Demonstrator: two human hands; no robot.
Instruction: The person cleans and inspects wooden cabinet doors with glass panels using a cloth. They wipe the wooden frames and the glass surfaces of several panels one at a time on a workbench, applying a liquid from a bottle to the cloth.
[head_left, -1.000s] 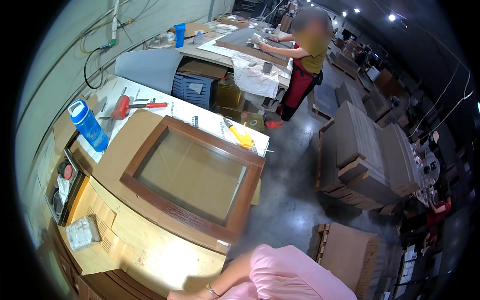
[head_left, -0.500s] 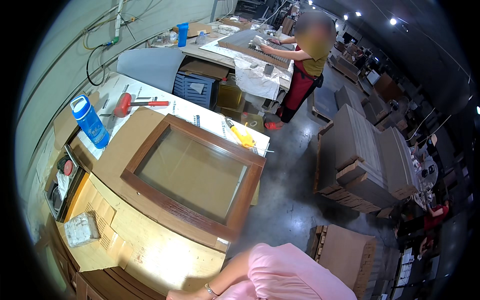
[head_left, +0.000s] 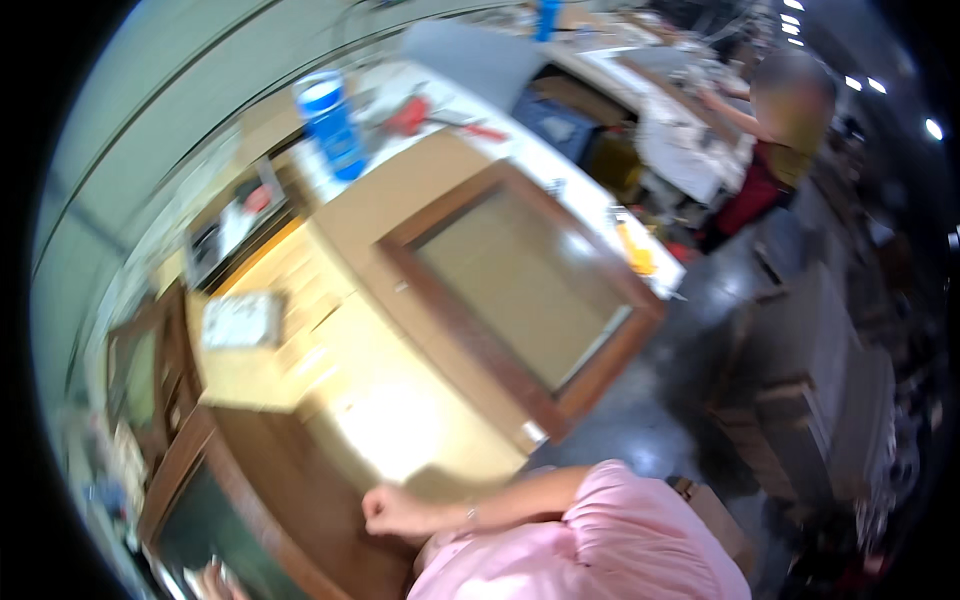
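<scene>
A closed hand over the edge of the workbench, the view now blurred and turned.

The right hand (head_left: 392, 512), on a forearm in a pink sleeve, is clenched into a fist and holds nothing that can be seen; it is above the near edge of the cardboard sheet (head_left: 400, 430) on the bench. The left hand (head_left: 212, 582) shows only at the lower rim, so its state cannot be told. Farther out lies the brown wooden frame (head_left: 520, 300), and beyond it a blue bottle (head_left: 332, 125). Compared with half a second earlier, the fist is higher in the picture and the whole view has swung.
</scene>
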